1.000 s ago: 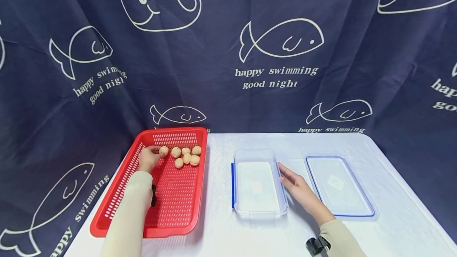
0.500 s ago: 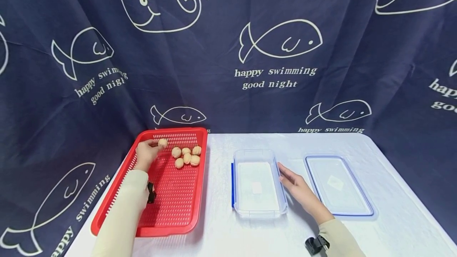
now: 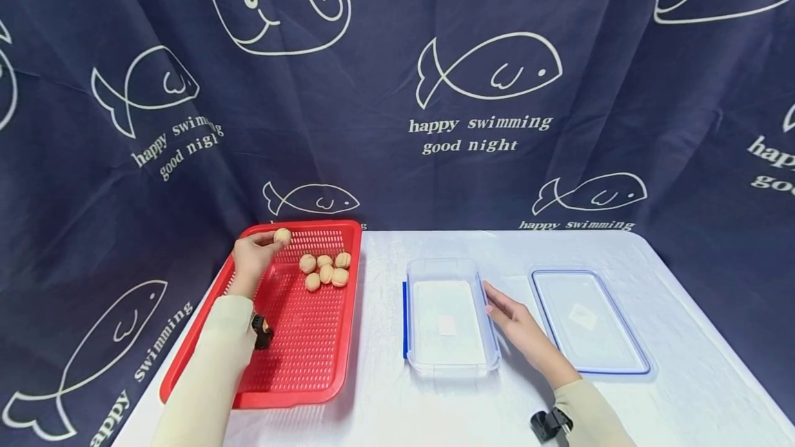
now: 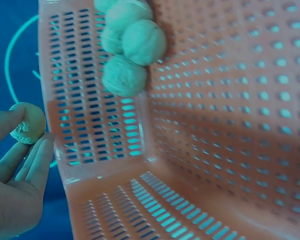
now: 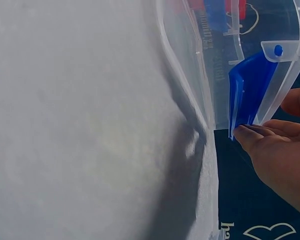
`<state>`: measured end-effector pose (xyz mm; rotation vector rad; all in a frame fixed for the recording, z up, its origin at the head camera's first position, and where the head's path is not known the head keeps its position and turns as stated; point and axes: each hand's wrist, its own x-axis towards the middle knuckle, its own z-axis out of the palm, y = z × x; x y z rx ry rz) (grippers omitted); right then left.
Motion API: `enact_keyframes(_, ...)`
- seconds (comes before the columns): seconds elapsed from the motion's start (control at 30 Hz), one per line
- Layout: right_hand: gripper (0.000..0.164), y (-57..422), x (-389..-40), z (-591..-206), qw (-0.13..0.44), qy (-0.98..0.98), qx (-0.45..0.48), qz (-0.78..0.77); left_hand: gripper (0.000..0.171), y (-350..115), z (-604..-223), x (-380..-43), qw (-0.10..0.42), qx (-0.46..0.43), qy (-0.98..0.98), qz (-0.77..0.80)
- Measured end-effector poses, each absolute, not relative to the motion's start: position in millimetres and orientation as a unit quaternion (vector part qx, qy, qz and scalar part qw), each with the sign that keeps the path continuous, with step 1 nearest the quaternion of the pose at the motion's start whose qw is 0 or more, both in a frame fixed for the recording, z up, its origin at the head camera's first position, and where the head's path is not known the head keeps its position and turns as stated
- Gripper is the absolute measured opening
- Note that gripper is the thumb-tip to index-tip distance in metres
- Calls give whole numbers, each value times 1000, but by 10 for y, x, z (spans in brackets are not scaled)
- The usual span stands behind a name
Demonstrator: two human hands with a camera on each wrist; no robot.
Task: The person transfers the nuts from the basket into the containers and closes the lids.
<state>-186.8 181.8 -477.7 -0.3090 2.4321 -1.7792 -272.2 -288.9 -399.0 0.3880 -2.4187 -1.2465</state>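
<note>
My left hand [image 3: 250,257] pinches a walnut [image 3: 282,236] between thumb and fingertips, above the back left of the red basket [image 3: 310,364]. In the left wrist view, that walnut [image 4: 30,123] is just outside the basket's rim. Several more walnuts [image 3: 326,273] lie grouped at the basket's back right. My right hand [image 3: 520,323] rests against the right side of the clear plastic container [image 3: 450,369], its fingers extended. Seen from the right wrist, the fingertips touch the container's blue latch [image 5: 252,85], with the thumb apart from them.
A clear lid with a blue seal [image 3: 590,323] lies on the white table [image 3: 385,392], right of the container. Behind the table hangs a dark blue curtain [image 3: 385,88] with fish drawings. A second blue latch [image 3: 405,321] hangs down on the container's left side.
My left hand has lifted the walnut from the basket floor, up to the height of the back rim and slightly left. The right hand and container stay as they were.
</note>
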Motion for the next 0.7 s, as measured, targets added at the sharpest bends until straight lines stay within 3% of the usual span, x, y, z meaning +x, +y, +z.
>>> enact_keyframes(0.47, 53, 1815, -1868, -4774, 61, 800, -98, -589, 32, -2616, -3740, -2657, 224, 141, -809, -525)
enact_keyframes(0.7, 52, 1816, -1858, -4772, 63, 797, -98, -593, 35, -2398, -3577, -2594, 207, 130, -771, -588)
